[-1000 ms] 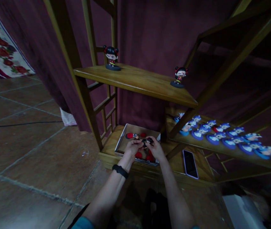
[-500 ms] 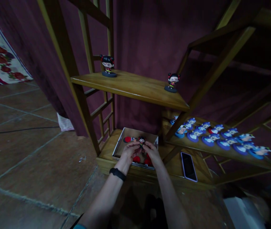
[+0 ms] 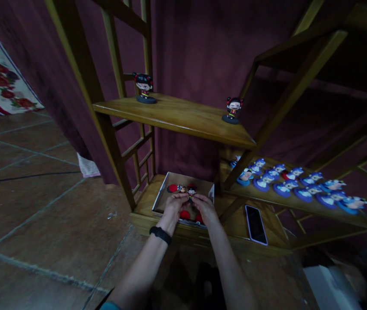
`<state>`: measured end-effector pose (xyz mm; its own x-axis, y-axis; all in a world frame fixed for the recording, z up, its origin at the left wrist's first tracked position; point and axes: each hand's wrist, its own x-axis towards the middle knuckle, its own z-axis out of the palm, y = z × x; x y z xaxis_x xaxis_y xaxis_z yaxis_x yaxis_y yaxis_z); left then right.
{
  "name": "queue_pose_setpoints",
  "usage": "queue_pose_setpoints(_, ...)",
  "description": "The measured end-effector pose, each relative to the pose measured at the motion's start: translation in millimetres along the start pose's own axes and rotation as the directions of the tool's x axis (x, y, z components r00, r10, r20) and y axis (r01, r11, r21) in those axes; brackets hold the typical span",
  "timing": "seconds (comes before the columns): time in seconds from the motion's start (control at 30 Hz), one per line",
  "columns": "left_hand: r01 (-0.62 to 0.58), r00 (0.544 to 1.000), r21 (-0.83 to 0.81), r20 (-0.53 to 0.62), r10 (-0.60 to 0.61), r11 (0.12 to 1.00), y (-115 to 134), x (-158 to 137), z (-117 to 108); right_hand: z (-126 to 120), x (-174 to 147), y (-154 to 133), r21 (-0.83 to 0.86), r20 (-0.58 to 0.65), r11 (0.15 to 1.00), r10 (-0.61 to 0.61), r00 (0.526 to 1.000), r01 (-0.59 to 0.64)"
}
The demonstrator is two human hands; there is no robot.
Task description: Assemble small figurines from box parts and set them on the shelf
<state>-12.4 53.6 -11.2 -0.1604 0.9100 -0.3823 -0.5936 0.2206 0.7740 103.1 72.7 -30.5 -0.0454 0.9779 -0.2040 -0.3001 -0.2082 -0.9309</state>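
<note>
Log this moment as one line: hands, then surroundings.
left hand: holding black-haired figurine | right hand: same figurine | position: over open box | nearby: phone, right of box

I can't see the figurine's lower end: left hand and right hand hide it, plus bits of the box's front edge. Beyond the bottom shelf's right corner, a pale block blurs, cut off below.

Wooden shelves lined with figurines suggest a display room.
</note>
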Motion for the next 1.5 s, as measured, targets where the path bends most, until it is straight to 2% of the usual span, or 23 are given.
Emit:
queue_pose_setpoints(0.17, -0.034, 0.999, 0.003, -0.016, 0.034, 0.999, -4.3, 2.5, -1.4, -1.4, 2.3, 5.6, 0.006, 0.006, 1.0, -0.003, 1.0, 0.003)
queue_pose_setpoints(0.3, -0.016, 1.0, -0.006, -0.023, 0.016, 1.0, -4.6, 3.8, -2.1, -0.4, 2.8, 6.5, -0.005, 0.018, 1.0, -0.021, 1.0, 0.021)
queue_pose_setpoints(0.47, -0.023, 1.0, -0.08, 0.011, 0.024, 0.997, -1.3, 2.0, -2.4, 5.2, -2.2, -2.0, 0.01, 0.01, 0.994, -0.11, 0.994, 0.109)
queue_pose_setpoints(0.57, -0.038, 0.999, -0.1, 0.019, 0.04, 0.994, 2.4, -0.4, -2.1, 7.8, -5.9, -6.6, 0.053, 0.048, 0.987, -0.157, 0.986, 0.154)
queue_pose_setpoints(0.8, 0.008, 0.997, -0.04, 0.082, -0.005, 0.999, 17.6, -5.7, -6.3, 6.9, -11.3, -12.2, 0.103, 0.203, 0.986, -0.149, 0.968, 0.13)
queue_pose_setpoints(1.03, 0.023, 0.967, -0.044, 0.254, -0.011, 0.999, 25.6, -12.4, -10.6, 1.5, -15.0, -18.2, 0.08, 0.144, 0.994, -0.084, 0.986, 0.073)
queue_pose_setpoints(1.17, 0.002, 0.958, -0.047, 0.285, 0.011, 0.999, 25.0, -19.5, -7.6, 0.1, -17.8, -21.8, 0.04, 0.131, 0.995, -0.099, 0.986, 0.095)
queue_pose_setpoints(1.33, -0.002, 0.954, -0.032, 0.3, 0.012, 0.999, 24.6, -22.4, -4.8, 2.7, -22.0, -26.6, 0.065, 0.14, 0.988, -0.147, 0.979, 0.139)
queue_pose_setpoints(1.5, -0.085, 0.955, -0.003, 0.286, 0.083, 0.996, 25.0, -21.5, -2.8, 6.8, -27.9, -30.7, 0.104, 0.197, 0.983, -0.169, 0.966, 0.15)
